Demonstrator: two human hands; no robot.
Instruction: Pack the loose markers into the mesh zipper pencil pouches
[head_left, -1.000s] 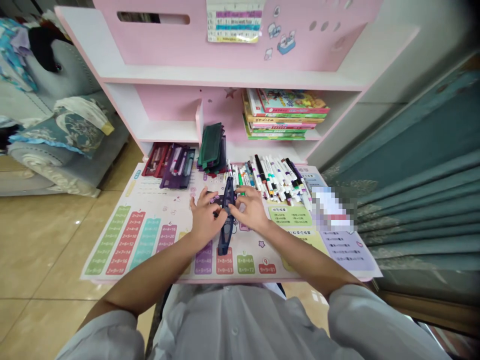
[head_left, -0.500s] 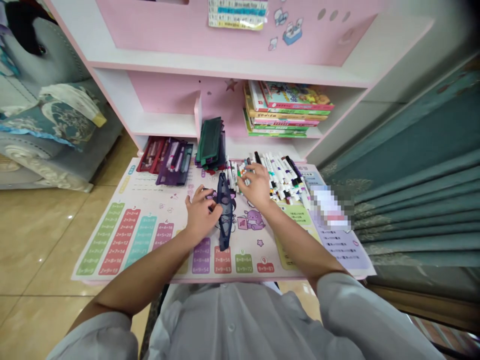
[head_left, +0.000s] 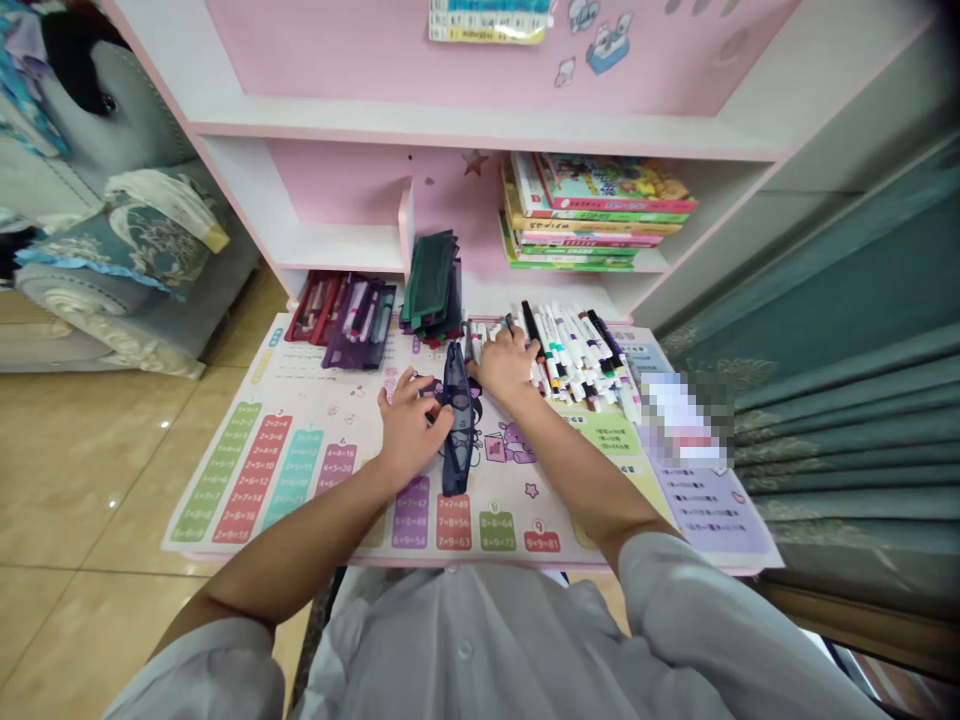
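Note:
A dark navy mesh pencil case (head_left: 457, 420) lies lengthwise on the printed multiplication desk mat (head_left: 247, 480). My left hand (head_left: 409, 425) rests against its left side, with the fingers spread over its edge. My right hand (head_left: 506, 365) sits on the near ends of a heap of white-bodied markers (head_left: 577, 355), its fingers down among them. Whether those fingers hold a marker is hidden. Beyond the hands lie a dark green pencil case stack (head_left: 433, 285), a purple pencil case (head_left: 360, 325) and a red pencil case (head_left: 309, 305).
The desk's pink and white shelf unit (head_left: 480, 125) rises behind the mat, with a stack of books (head_left: 592, 210) on its shelf. A grey sofa with cushions (head_left: 127, 250) stands to the left above a tiled floor. A teal curtain (head_left: 847, 430) hangs to the right. A blurred patch (head_left: 679, 420) covers the mat's right part.
My right hand has left the navy case and moved onto the markers. My left hand stays beside the case, which has shifted little. The view has tilted slightly.

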